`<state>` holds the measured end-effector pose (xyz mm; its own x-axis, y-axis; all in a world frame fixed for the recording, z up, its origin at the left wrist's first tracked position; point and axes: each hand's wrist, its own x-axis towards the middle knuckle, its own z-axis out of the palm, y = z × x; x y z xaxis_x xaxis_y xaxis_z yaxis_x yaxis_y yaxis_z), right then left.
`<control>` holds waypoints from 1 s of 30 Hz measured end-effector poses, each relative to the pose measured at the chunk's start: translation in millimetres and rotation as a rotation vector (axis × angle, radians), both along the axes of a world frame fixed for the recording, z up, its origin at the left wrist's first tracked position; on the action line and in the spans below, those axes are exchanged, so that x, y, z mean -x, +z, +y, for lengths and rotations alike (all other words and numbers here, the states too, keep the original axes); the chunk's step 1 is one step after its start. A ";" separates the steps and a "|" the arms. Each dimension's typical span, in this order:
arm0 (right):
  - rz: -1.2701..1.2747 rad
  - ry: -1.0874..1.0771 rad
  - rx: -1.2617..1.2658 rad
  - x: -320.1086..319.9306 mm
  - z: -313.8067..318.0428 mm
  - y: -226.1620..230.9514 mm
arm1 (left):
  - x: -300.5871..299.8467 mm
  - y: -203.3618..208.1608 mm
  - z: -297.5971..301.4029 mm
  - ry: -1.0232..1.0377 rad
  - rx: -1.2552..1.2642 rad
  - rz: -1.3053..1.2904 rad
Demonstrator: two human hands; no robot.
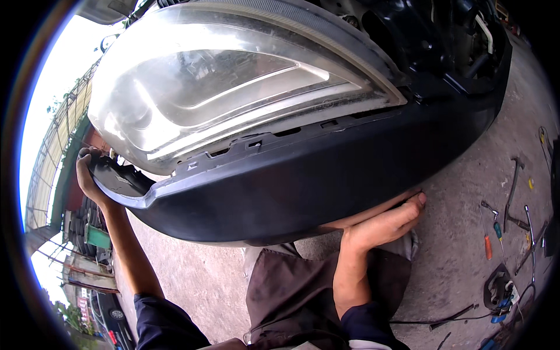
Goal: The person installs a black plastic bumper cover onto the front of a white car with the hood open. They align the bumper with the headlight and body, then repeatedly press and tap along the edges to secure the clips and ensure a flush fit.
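Observation:
A dark car bumper (326,169) stretches across the front of the car, just under a large clear headlight (227,87). Slots and tabs line its upper edge, with a gap between it and the headlight at the left. My left hand (88,175) is closed around the bumper's far left end, fingers curled over the edge. Under the lower edge, right of the middle, my right hand (385,223) supports the bumper from below. Its thumb points right; most of its fingers are hidden beneath the bumper.
On the concrete floor at the right lie screwdrivers (488,246), a hammer-like tool (513,192), a long wrench (531,233) and a blue-and-black power tool (500,294) with a cable. Stacked tyres (81,224) and a parked dark car (111,318) are at the left.

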<state>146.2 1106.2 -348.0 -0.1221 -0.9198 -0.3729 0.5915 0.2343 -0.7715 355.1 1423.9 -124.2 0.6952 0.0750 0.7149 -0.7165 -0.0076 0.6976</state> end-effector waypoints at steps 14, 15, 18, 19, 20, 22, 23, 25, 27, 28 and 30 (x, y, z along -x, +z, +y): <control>0.090 0.045 0.087 -19.1 1.0 -27.5 | -38.0 -33.5 6.8 0.501 -0.627 -0.436; 0.084 0.035 0.101 -18.7 3.7 -25.7 | -25.7 -33.0 3.3 0.356 -0.320 -0.201; 0.064 -0.037 0.157 -20.6 -1.0 -27.0 | 51.2 -47.5 -45.7 0.563 -0.594 -0.739; 0.066 -0.040 0.169 -23.8 -0.1 -32.5 | 87.3 -55.2 -73.1 0.513 -0.775 -0.879; 0.071 -0.055 0.188 -26.0 -3.4 -38.7 | 115.7 -66.3 -100.0 0.353 -0.934 -0.817; 0.043 -0.049 0.190 -24.1 -8.5 -38.1 | 149.6 -85.0 -146.1 0.149 -1.063 -0.703; 0.059 -0.047 0.197 -22.3 -7.4 -35.7 | 165.6 -88.2 -163.8 0.259 -1.145 -0.751; 0.104 -0.059 0.227 -24.1 -6.5 -39.7 | 169.6 -99.6 -178.7 0.330 -1.108 -0.735; 0.108 -0.064 0.244 -27.3 -4.1 -40.1 | 165.8 -103.0 -183.9 0.375 -1.042 -0.701; 0.115 -0.066 0.256 -29.5 -4.7 -41.9 | 157.6 -107.1 -187.8 0.371 -0.959 -0.678; 0.152 -0.058 0.280 -28.2 -4.4 -44.2 | 154.4 -109.6 -196.3 0.358 -0.873 -0.587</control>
<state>174.5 1101.8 -392.2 -0.2122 -0.9740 -0.0796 0.4708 -0.0305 -0.8817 200.7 1227.5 -233.7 0.2700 -0.4860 0.8312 -0.7921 -0.6029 -0.0952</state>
